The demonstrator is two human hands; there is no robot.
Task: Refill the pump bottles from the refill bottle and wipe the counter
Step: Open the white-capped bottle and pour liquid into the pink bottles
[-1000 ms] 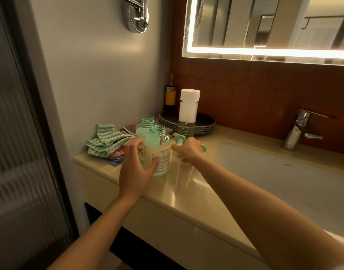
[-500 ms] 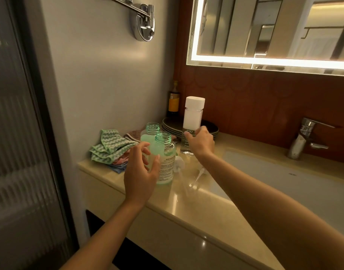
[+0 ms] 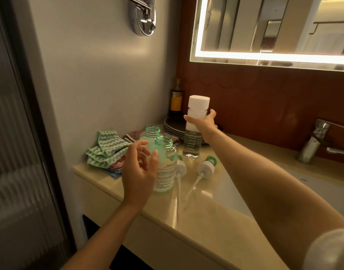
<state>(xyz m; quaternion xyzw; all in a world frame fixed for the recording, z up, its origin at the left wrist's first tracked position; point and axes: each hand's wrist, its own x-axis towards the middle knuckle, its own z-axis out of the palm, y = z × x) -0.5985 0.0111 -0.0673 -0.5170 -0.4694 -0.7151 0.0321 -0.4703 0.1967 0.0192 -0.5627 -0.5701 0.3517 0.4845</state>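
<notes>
Two green pump bottles stand uncapped on the beige counter (image 3: 206,227): the near bottle (image 3: 166,164) with a white label and the far bottle (image 3: 152,131) behind it. Their two pump heads (image 3: 206,166) lie on the counter with tubes pointing toward me. My right hand (image 3: 203,123) is wrapped around the tall clear refill bottle (image 3: 193,141) with a white cap, which stands upright on the counter. My left hand (image 3: 139,172) hovers with fingers spread just left of the near bottle, not gripping it.
A pile of green zigzag cloths (image 3: 107,151) lies at the counter's left end by the wall. Dark stacked plates (image 3: 175,126) and a brown bottle (image 3: 176,100) sit in the back corner. The white sink (image 3: 313,191) and chrome tap (image 3: 315,141) are to the right.
My right hand left the pump heads on the counter and took hold of the refill bottle. My left hand let go of the near pump bottle and spread its fingers.
</notes>
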